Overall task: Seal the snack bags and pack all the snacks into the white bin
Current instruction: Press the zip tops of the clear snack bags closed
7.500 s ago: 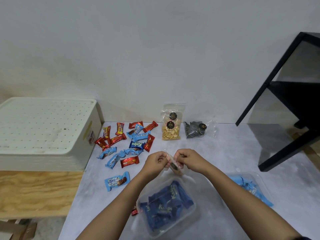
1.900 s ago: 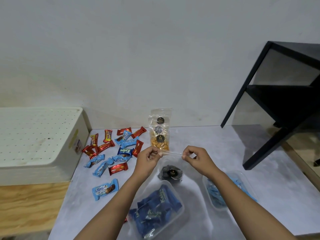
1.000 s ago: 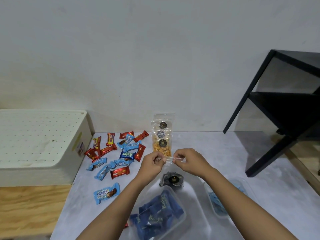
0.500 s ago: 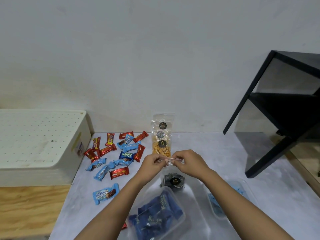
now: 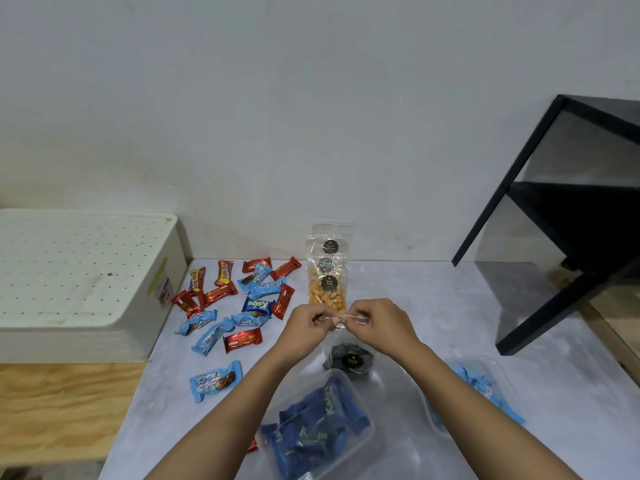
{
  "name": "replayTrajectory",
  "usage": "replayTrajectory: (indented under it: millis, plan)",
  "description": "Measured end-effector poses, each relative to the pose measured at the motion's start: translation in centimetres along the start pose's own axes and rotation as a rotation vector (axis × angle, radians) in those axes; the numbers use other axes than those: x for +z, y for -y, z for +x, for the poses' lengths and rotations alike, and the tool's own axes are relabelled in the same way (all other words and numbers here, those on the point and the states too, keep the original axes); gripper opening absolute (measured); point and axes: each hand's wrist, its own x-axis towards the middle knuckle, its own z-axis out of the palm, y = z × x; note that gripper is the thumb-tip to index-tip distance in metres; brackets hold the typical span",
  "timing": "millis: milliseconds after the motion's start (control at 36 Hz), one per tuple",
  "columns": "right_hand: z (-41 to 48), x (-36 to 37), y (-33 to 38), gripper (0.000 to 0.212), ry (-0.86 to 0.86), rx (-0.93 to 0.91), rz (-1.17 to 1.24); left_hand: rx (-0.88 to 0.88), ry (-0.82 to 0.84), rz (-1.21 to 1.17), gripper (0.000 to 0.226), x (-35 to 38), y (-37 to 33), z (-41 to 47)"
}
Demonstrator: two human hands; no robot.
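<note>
Left grip [image 5: 309,324] and right grip [image 5: 380,323] pinch the top edge of the clear snack bag [image 5: 348,360] at the middle of the frame. Dark bits inside, maybe seeds. White bin [image 5: 86,282] sits at left.

Head view — downward, near the table [image 5: 433,299]

Your open lane is at one o'clock: bare table [image 5: 436,289] between the standing snack bag [image 5: 327,289] at twelve and the black shelf frame [image 5: 571,216] at two. Loose candy bars [image 5: 239,299] crowd eleven, and the white bin [image 5: 86,278] walls off ten. A dark-blue candy bag [image 5: 318,434] lies at six and a light-blue candy bag [image 5: 485,393] at four. In the centre, your left hand [image 5: 304,323] and right hand [image 5: 377,323] pinch the clear bag [image 5: 348,360].
</note>
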Motion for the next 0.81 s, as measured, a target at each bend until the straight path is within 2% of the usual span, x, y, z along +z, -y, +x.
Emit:
replayTrajectory:
  millis: [194, 361, 528, 667, 806]
  plan:
    - [0.1, 0.0, -0.2, 0.012, 0.020, -0.045, -0.075, 0.005, 0.068, -0.024, 0.016, -0.4, 0.0, 0.1]
    - [0.7, -0.9, -1.6, 0.007, 0.151, -0.023, 0.180, 0.004, 0.058, -0.043, 0.019, -1.0, 0.2, 0.2]
    - [0.8, -2.1, -2.7, 0.007, 0.083, -0.001, 0.173, -0.025, 0.039, -0.065, 0.020, -1.6, 0.4, 0.5]
    - [1.0, -1.6, -2.5, 0.007, 0.061, 0.020, 0.177, -0.018, -0.029, -0.076, 0.012, -1.5, 0.3, 0.6]
    - [1.0, -1.7, -2.6, 0.009, 0.045, 0.048, 0.219, 0.016, -0.001, -0.035, 0.008, -1.7, 0.3, 0.7]
